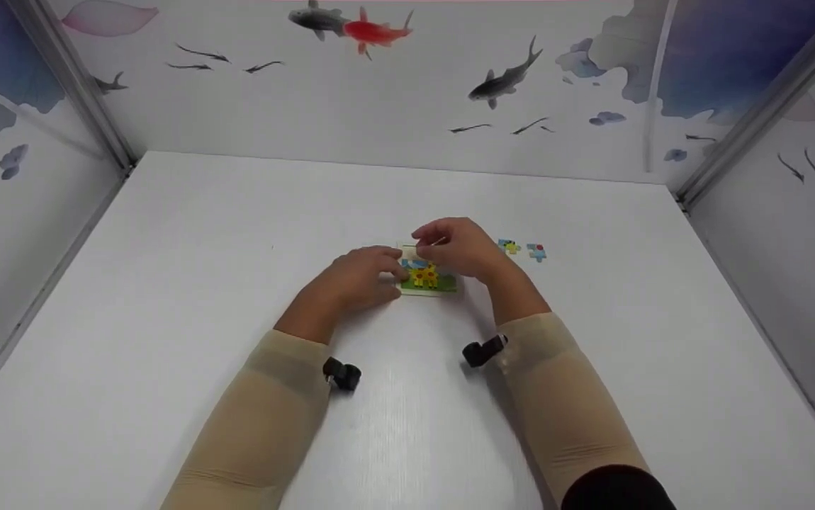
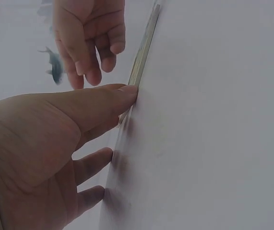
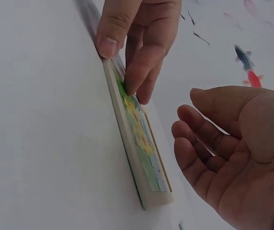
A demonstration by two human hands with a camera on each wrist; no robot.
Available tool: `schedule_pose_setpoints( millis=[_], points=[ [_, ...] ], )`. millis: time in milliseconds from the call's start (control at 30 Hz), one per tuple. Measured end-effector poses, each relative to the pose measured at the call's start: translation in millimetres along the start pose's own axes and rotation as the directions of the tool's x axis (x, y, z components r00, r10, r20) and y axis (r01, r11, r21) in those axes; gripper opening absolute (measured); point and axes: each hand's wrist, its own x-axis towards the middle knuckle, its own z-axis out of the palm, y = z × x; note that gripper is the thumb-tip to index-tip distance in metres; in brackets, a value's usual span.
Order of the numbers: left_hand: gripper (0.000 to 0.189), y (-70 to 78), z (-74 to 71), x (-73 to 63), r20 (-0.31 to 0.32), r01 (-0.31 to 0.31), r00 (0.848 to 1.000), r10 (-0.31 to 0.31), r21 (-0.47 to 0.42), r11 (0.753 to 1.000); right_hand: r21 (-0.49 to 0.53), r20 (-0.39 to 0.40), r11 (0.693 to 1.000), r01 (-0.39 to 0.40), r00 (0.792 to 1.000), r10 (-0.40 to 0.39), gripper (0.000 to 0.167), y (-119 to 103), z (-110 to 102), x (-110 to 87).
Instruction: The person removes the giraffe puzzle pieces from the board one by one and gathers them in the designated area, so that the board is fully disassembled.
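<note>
A small jigsaw puzzle board (image 1: 430, 294) with a pale frame lies flat on the white table; its picture has yellow figures on green and blue. My left hand (image 1: 361, 280) grips the board's left side, the thumb at the near edge and a fingertip down on the picture, as the right wrist view shows. Above the board's far right part hovers my right hand (image 1: 464, 248), fingers loosely bent and, in the right wrist view, nothing between them. Right of that hand lie two loose jigsaw pieces, one blue and yellow (image 1: 509, 246), the other blue with a red spot (image 1: 536, 251).
White panels painted with fish (image 1: 499, 81) rise behind the table (image 1: 202, 212) and along both sides, joined by metal corner posts (image 1: 740, 113). Both forearms wear beige sleeves (image 1: 266, 418) with a small black camera (image 1: 342, 374) at each wrist.
</note>
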Motion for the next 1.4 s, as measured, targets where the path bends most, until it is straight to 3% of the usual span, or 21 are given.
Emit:
schedule_pose_setpoints(
  millis=[167, 633, 1200, 1400],
  points=[
    [0.033, -0.9, -0.3, -0.5, -0.002, -0.014, 1.0, 0.014, 0.004, 1.0, -0.03, 0.041, 0.999, 0.014, 0.999, -0.013, 0.027, 5, 9, 1.3],
    [0.031, -0.2, 0.0, 2.9, 0.006, 0.001, 1.0, -0.001, -0.016, 1.0, -0.114, 0.086, 0.992, -0.055, 0.994, 0.065, 0.035, 6, 20, 3.4],
    [0.031, 1.8, -2.4, 0.5, 0.004, -0.008, 1.0, 0.008, -0.013, 1.0, -0.147, 0.07, 0.989, 0.021, 0.997, -0.01, 0.036, 6, 22, 3.7],
    [0.032, -0.9, -2.0, 0.9, 0.001, -0.027, 1.0, 0.027, -0.005, 1.0, -0.098, 0.071, 0.994, 0.057, 0.996, -0.05, 0.029, 9, 20, 3.6]
  ],
)
